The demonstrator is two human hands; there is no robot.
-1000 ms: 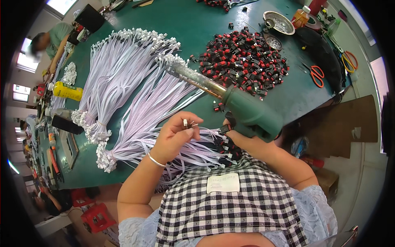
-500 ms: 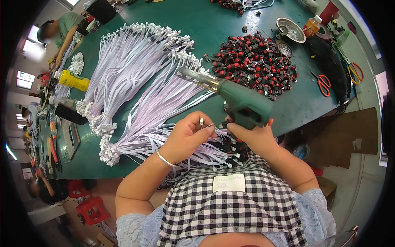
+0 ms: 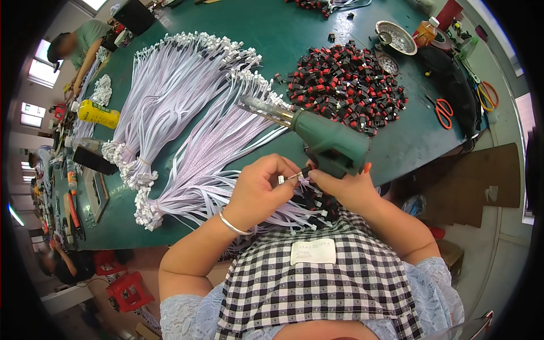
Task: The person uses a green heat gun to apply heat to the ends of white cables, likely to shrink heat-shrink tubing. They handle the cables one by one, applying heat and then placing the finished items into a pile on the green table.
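Note:
My left hand (image 3: 266, 184), with a silver bangle on its wrist, pinches a thin wire lead with a small white plug (image 3: 281, 179) at its end. Thumb and fingers of my right hand (image 3: 343, 187) close on a small black rocker switch (image 3: 306, 171), and the lead's tip meets it. Over the right hand is a green heat gun (image 3: 331, 136), its metal nozzle pointing left; I cannot tell whether that hand bears any of it. Bundled white ribbon cables (image 3: 192, 170) with white plugs lie left of my hands and under them.
A heap of red and black rocker switches (image 3: 345, 88) lies beyond the gun. Farther right are a metal bowl (image 3: 396, 37), orange-handled scissors (image 3: 443, 113) and a drink bottle (image 3: 426, 32). A yellow bottle (image 3: 97, 114) stands left; another person (image 3: 85, 45) sits at the far left.
My left hand has turned slightly, and the white plug has dropped a little. The lead and the black switch are now together between my hands. The view has shifted slightly.

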